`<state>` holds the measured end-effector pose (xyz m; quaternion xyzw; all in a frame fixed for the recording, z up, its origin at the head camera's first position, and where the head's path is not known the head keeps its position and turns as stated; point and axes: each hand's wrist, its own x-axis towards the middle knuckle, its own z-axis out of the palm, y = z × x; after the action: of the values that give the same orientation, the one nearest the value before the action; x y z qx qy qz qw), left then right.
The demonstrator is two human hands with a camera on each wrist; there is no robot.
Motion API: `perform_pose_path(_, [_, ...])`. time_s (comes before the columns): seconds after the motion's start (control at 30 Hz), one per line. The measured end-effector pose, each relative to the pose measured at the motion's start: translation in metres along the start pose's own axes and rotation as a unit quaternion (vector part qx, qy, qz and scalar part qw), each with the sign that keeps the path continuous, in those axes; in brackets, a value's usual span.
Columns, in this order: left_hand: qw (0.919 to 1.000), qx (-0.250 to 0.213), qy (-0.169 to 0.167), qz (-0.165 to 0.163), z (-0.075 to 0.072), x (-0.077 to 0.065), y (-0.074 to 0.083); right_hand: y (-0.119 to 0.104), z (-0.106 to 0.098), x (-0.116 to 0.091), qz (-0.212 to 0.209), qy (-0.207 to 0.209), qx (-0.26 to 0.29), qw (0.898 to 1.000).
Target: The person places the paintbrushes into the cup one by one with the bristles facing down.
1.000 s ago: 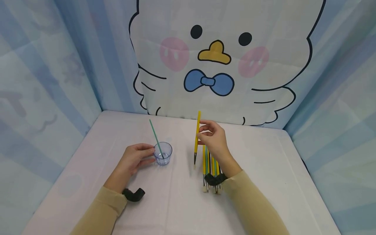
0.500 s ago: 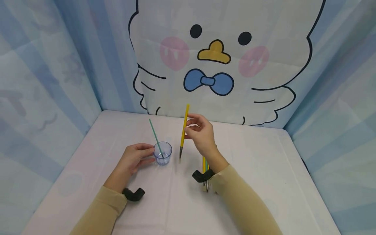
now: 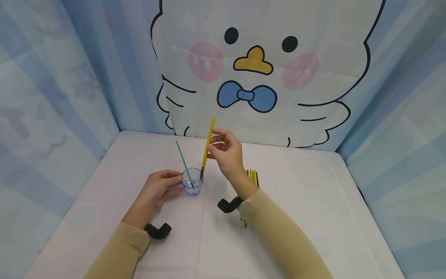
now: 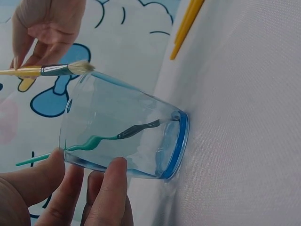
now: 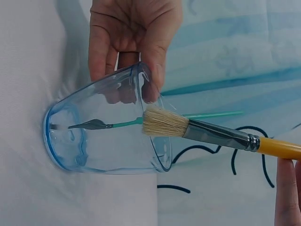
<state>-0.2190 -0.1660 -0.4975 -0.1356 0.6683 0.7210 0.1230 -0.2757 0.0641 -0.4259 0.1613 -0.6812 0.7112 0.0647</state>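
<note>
My left hand (image 3: 161, 187) holds a clear bluish cup (image 3: 191, 191) by its side, thumb near the rim and fingers along the wall. The cup stands upright on the table. A thin green paintbrush (image 3: 182, 159) leans inside it, tip down. Between thumb and fingertips, my right hand (image 3: 228, 155) pinches the handle of a yellow paintbrush (image 3: 210, 137), bristles down. Those pale bristles (image 4: 80, 68) are right at the cup's rim in the left wrist view. In the right wrist view the bristles overlap the mouth of the cup.
Several more paintbrushes (image 3: 251, 176) lie on the white-covered table (image 3: 296, 186), partly hidden under my right forearm. A curtain with a cartoon bird (image 3: 258, 128) rises behind the table, and blue striped curtains (image 3: 52, 116) stand at the sides.
My right hand has carried the yellow paintbrush left and slightly up, from above the other brushes to the cup's rim. The left hand and cup have stayed in place.
</note>
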Motion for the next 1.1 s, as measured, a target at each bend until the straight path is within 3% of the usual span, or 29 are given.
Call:
perform_pose_path(0.27, [1.0000,0.000,0.004,-0.004,0.000,0.001,-0.001,0.001,0.011,0.004,-0.004,-0.016,0.001,1.000])
perform_pose_path(0.43, [1.0000,-0.001,0.006,-0.006,0.000,0.002,-0.002,0.000,0.015,0.008,-0.009,-0.002,0.018,1.000])
perform_pose_path(0.6, [0.9999,0.003,0.009,-0.008,0.000,0.001,-0.001,0.007,0.022,0.009,-0.011,-0.007,-0.014,1.000])
perform_pose_path(1.1, [0.9999,0.000,0.006,-0.008,-0.001,0.001,0.000,0.042,0.039,0.006,0.054,-0.051,-0.063,0.995])
